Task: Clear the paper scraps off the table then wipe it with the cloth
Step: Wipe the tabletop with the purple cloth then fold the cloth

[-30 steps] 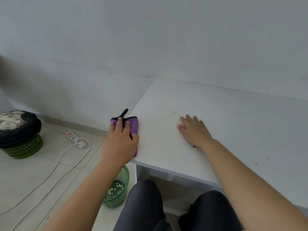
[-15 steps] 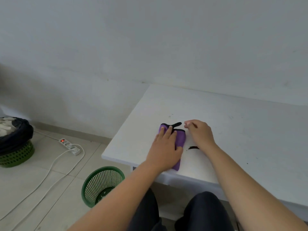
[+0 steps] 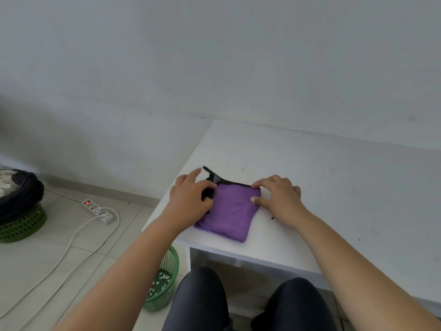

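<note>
A purple cloth (image 3: 230,211) with a black trim and strap lies folded on the white table (image 3: 334,192), near its front left corner. My left hand (image 3: 191,199) pinches the cloth's left edge at the black trim. My right hand (image 3: 276,194) holds the cloth's top right corner between thumb and fingers. A green basket (image 3: 164,280) on the floor below the table corner holds several white paper scraps. No paper scraps show on the tabletop, only a few small dark specks (image 3: 272,218).
A white power strip (image 3: 97,209) with a lit red switch and its cord lie on the tiled floor at left. A second green basket lined with a black bag (image 3: 19,206) stands at far left. My knees are under the table's front edge.
The cloth moved from the table's left edge inward and now lies spread wider. My right hand came off the table onto the cloth's right corner; my left shifted to its left edge.
</note>
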`<state>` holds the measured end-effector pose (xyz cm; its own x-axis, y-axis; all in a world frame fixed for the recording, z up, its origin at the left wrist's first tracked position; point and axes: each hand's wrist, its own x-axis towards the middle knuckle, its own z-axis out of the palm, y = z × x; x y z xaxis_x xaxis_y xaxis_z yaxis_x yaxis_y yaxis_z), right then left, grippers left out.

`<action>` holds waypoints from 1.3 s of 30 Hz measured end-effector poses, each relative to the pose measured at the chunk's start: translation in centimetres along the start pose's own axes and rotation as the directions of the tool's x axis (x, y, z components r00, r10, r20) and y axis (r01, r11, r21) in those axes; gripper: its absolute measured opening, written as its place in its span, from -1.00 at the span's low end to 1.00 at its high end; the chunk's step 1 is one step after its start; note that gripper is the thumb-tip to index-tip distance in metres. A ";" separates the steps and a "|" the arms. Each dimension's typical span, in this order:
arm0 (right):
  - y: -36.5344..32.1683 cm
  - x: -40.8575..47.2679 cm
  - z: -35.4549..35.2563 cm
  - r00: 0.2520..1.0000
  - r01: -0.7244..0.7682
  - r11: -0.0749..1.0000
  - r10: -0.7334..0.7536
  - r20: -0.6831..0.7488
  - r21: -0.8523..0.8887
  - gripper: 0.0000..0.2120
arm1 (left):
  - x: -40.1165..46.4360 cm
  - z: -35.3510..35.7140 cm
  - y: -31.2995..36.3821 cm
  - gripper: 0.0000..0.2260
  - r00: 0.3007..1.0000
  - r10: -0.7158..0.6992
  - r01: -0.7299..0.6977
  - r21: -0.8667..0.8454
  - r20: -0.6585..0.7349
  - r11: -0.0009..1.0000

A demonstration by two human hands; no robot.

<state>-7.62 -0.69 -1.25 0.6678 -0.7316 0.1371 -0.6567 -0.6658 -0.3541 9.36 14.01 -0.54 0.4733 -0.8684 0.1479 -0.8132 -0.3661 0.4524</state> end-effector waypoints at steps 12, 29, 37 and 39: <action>-7.2 -0.2 2.8 0.990 0.118 0.984 -0.126 0.058 0.132 -0.65 | -1.1 2.1 -1.6 -0.60 0.990 0.123 -0.125 0.035 0.069 0.991; -2.7 8.0 3.5 0.968 0.034 0.965 0.034 0.250 -0.261 -0.34 | 12.2 4.1 -2.3 -0.55 0.970 0.090 -0.156 0.298 0.224 0.942; 1.4 18.3 4.0 0.978 -0.057 0.966 0.106 0.182 -0.253 -0.51 | 19.9 7.0 0.0 -0.55 0.985 -0.017 -0.028 0.258 0.169 0.966; 2.3 20.8 4.1 0.979 -0.073 0.964 0.118 0.168 -0.254 -0.51 | 21.3 7.6 0.4 -0.53 0.987 -0.034 -0.009 0.261 0.160 0.965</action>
<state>6.23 -16.84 -3.03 0.6349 -0.7700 -0.0636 -0.7710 -0.6260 -0.1166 16.58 -7.15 -3.88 0.4406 -0.8976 -0.0102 -0.8775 -0.4330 0.2061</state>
